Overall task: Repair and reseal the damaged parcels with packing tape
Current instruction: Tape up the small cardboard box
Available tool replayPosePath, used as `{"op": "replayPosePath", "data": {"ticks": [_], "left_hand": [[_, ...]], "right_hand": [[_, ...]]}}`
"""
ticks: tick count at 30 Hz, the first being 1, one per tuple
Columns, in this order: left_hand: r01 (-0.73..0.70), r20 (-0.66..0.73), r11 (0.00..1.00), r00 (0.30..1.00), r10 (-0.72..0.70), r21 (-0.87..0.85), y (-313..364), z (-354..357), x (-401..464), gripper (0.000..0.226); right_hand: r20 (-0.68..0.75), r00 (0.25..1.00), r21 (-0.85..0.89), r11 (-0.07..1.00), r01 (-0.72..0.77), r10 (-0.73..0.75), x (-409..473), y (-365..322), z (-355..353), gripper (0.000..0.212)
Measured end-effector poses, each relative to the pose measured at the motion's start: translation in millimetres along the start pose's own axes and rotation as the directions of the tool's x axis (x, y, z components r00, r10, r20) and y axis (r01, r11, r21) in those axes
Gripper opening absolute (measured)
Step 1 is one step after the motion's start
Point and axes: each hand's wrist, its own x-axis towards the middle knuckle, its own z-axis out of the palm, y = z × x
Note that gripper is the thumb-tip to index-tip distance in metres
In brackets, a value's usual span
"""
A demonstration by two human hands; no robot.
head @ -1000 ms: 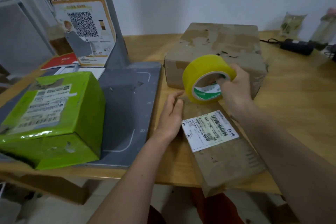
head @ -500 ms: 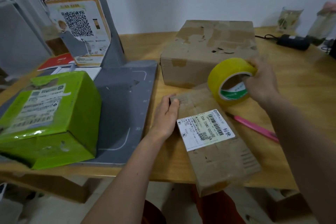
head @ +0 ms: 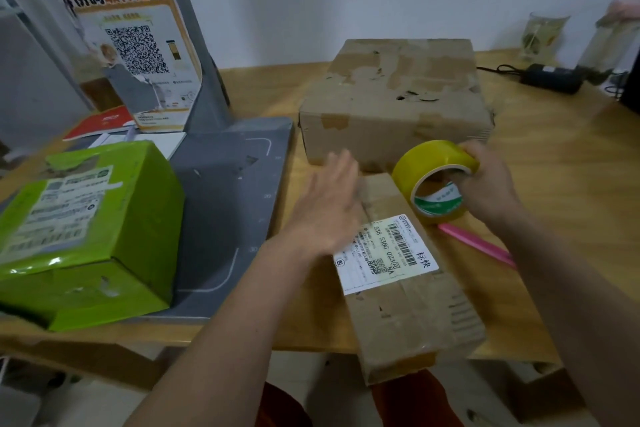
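head view:
long parcel point(head: 412, 291): flat brown carton, near-centre of wooden table point(head: 571, 184), near end hangs over the table edge. White shipping label point(head: 386, 253) on top. Glossy strips along top look like tape already laid; can't tell if fresh.
tape roll point(head: 438, 180): yellow, on edge, at far-right corner of long parcel, touching it.
R hand point(head: 491, 187): fingers curled round the roll's far/right side, thumb side hidden. No free tape tail visible.
L hand point(head: 329, 208): fingers straight, spread, palm down over parcel's left edge near the label; blurred, so contact unclear. Holds nothing.
big carton point(head: 394, 104): far-centre, holes + torn patches on top, no new tape seen.
green box point(head: 86, 229): near-left on grey scale pad point(head: 225, 204), dents/tears, not resealed.
pink cutter point(head: 478, 244): on table, right of long parcel, idle.
progress est: early. 1st parcel in work, 2 pkgs apparently untouched.
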Motion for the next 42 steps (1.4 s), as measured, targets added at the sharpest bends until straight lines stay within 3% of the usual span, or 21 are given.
{"op": "replayPosePath", "data": {"ticks": [2, 4, 9, 13, 18, 21, 23, 25, 28, 30, 31, 32, 34, 35, 36, 37, 39, 42], "left_hand": [[0.002, 0.153, 0.968, 0.987, -0.042, 0.252, 17, -3, 12, 0.074], [0.035, 0.192, 0.942, 0.976, -0.104, 0.335, 34, -1, 23, 0.093], [-0.025, 0.148, 0.962, 0.989, -0.016, 0.272, 35, 5, 29, 0.096], [0.114, 0.091, 0.961, 0.986, -0.141, 0.253, 11, -2, 14, 0.095], [0.350, 0.053, 0.935, 0.936, -0.347, -0.057, 4, -3, 12, 0.107], [0.342, -0.020, 0.876, 0.929, -0.370, -0.340, 1, 2, 18, 0.095], [0.246, -0.042, 0.732, 0.935, -0.351, -0.635, -6, 4, 16, 0.073], [0.166, -0.004, 0.456, 0.937, -0.349, -0.874, -13, 8, 12, 0.060], [0.217, 0.157, 0.113, 0.907, -0.391, -0.970, -20, 14, 9, 0.052], [0.346, 0.290, 0.051, 0.849, -0.442, -0.937, -23, 13, 8, 0.045], [0.414, 0.306, 0.134, 0.821, -0.482, -0.900, -23, 10, 10, 0.046], [0.465, 0.282, 0.286, 0.817, -0.504, -0.838, -24, 8, 12, 0.049], [0.412, 0.039, 0.718, 0.880, -0.474, -0.561, -19, 4, 18, 0.053], [0.332, -0.078, 0.865, 0.919, -0.386, -0.375, -11, 2, 19, 0.056], [0.276, -0.106, 0.936, 0.947, -0.304, -0.218, 0, 1, 18, 0.062], [0.277, -0.049, 0.957, 0.958, -0.282, -0.092, 12, 1, 17, 0.072], [0.337, 0.063, 0.938, 0.938, -0.342, 0.076, 31, 2, 16, 0.095], [0.396, 0.034, 0.915, 0.916, -0.399, 0.074, 41, 0, 15, 0.093]], "right_hand": [[-0.009, 1.000, -0.025, 1.000, 0.012, -0.012, 0, -1, 0, 0.018], [-0.017, 0.999, -0.034, 0.999, 0.037, -0.038, -2, -3, 0, 0.020], [0.010, 0.998, -0.035, 0.998, 0.057, -0.057, -6, 0, 0, 0.020], [0.027, 0.999, -0.010, 0.999, 0.041, -0.041, -8, -1, 0, 0.016], [0.052, 0.998, 0.005, 1.000, 0.019, -0.019, -9, 0, 2, 0.013], [0.050, 0.999, 0.004, 1.000, 0.005, -0.006, -7, -1, 1, 0.014], [0.045, 0.999, 0.010, 1.000, -0.006, 0.006, -7, -2, 0, 0.015], [0.037, 0.999, 0.002, 1.000, -0.013, 0.013, -8, -3, 0, 0.015], [0.021, 1.000, -0.012, 1.000, -0.017, 0.017, -8, -4, 1, 0.015], [0.022, 1.000, -0.013, 1.000, -0.021, 0.021, -9, -5, 0, 0.014], [0.021, 0.999, -0.011, 1.000, -0.025, 0.025, -9, -6, 0, 0.013], [0.021, 0.999, -0.012, 0.999, -0.030, 0.030, -10, -6, 0, 0.013], [0.021, 0.999, -0.021, 0.999, -0.039, 0.040, -11, -7, 0, 0.014], [0.025, 0.999, -0.027, 0.999, -0.041, 0.042, -11, -9, 1, 0.016], [0.029, 0.999, -0.036, 0.998, -0.041, 0.042, -11, -11, 1, 0.018], [0.030, 0.999, -0.047, 0.998, -0.041, 0.043, -11, -12, 2, 0.020], [0.030, 0.998, -0.051, 0.998, -0.045, 0.046, -12, -14, 3, 0.022], [0.035, 0.998, -0.050, 0.998, -0.042, 0.044, -15, -14, 2, 0.020]]}}
